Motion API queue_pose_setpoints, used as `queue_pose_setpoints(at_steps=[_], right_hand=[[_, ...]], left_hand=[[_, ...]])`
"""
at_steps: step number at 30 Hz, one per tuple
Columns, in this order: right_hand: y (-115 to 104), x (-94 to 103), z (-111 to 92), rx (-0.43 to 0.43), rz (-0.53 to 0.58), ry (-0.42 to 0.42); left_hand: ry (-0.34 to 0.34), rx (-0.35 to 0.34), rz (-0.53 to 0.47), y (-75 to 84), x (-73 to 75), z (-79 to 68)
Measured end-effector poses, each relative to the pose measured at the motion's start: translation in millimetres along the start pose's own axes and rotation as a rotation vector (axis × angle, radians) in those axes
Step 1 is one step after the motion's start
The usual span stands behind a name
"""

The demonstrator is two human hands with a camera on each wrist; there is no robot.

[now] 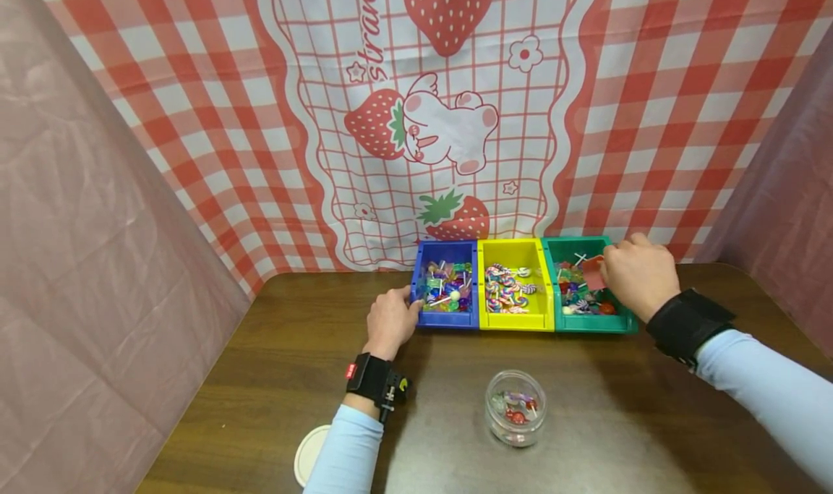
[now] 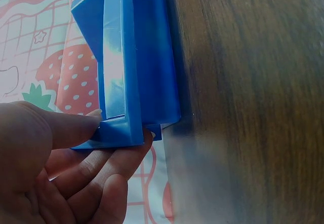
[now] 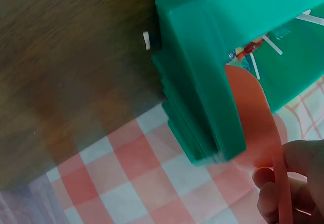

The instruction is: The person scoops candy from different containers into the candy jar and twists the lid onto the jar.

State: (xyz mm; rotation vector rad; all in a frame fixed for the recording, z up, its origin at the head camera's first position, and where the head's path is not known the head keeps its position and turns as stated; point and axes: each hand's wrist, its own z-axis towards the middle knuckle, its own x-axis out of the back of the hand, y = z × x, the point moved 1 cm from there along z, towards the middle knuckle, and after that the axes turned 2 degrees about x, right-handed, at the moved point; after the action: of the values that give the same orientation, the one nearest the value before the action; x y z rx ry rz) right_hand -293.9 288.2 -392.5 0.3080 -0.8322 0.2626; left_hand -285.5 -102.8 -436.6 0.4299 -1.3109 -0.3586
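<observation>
My left hand [image 1: 392, 319] grips the left front corner of the blue bin [image 1: 445, 320], which holds mixed wrapped candies and small lollipops. In the left wrist view the thumb lies on the bin's rim and the fingers curl beneath it. My right hand [image 1: 640, 273] holds a pink-orange scoop [image 3: 253, 107] by its handle. The scoop's blade reaches down into the green bin [image 1: 595, 325], close over the candies [image 1: 579, 299] inside. Part of the blade is hidden behind the bin's wall in the right wrist view.
Between those bins sits a yellow bin [image 1: 517, 322] with striped swirl lollipops. A clear glass jar [image 1: 515, 436] with a few candies stands nearer on the wooden table [image 1: 260, 378]. A whitish round lid [image 1: 309, 454] lies by the left forearm. Checked cloth [image 1: 651, 118] hangs behind.
</observation>
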Motion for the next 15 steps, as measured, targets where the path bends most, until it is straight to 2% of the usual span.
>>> queue_pose_setpoints(at_steps=[4,11,15], right_hand=[[-1,-3.6,2,-0.061,0.016,-0.106],[4,-7.3,14,-0.269,0.137,-0.444],[7,-10.7,17,-0.345,0.186,-0.569]], left_hand=[[-0.004,-0.005,-0.003,-0.4,-0.2,0.1],[0.017,-0.016,0.002,-2.2,-0.7,2.3],[0.014,-0.012,0.003,-2.7,-1.8,1.9]])
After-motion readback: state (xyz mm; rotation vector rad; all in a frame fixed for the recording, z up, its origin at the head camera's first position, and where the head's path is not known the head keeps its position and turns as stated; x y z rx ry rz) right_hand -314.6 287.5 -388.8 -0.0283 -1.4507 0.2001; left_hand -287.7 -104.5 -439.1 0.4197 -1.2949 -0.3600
